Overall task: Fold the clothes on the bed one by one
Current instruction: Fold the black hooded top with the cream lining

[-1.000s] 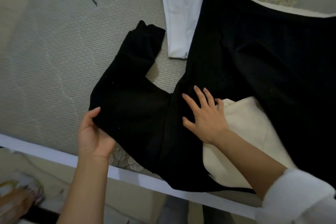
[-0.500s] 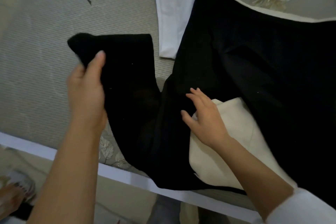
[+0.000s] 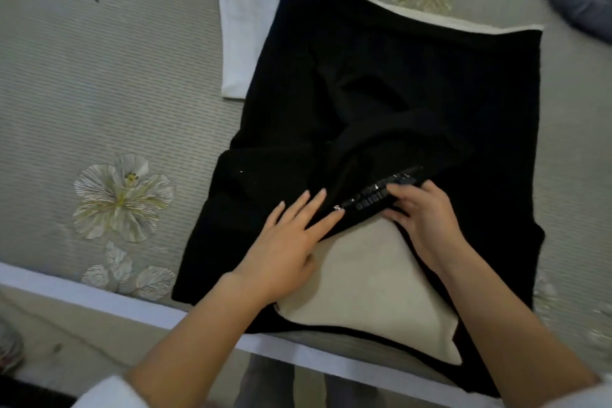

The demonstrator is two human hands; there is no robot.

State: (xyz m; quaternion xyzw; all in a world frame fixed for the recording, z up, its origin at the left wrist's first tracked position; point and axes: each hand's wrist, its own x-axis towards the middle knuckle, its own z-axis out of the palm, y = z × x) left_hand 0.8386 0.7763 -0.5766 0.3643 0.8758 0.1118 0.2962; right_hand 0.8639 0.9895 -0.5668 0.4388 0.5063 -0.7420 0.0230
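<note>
Bed [image 3: 99, 93] bearing black garment [image 3: 414, 76] at near edge, left grip [image 3: 284, 242] flat on it with fingers straight, right grip [image 3: 424, 219] pinching its lettered fold, white garment [image 3: 245, 26] at far left.

- Your white sleeve [image 3: 106, 392] starts well behind your left hand [image 3: 281, 252], leaving the forearm bare.
- Behind your right hand [image 3: 427, 219], the forearm is bare too.

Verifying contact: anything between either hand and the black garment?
Nothing visible. Left hand lies flat on the black garment; right hand pinches its printed band. White garment lies at its far edge, clear of both hands.
</note>
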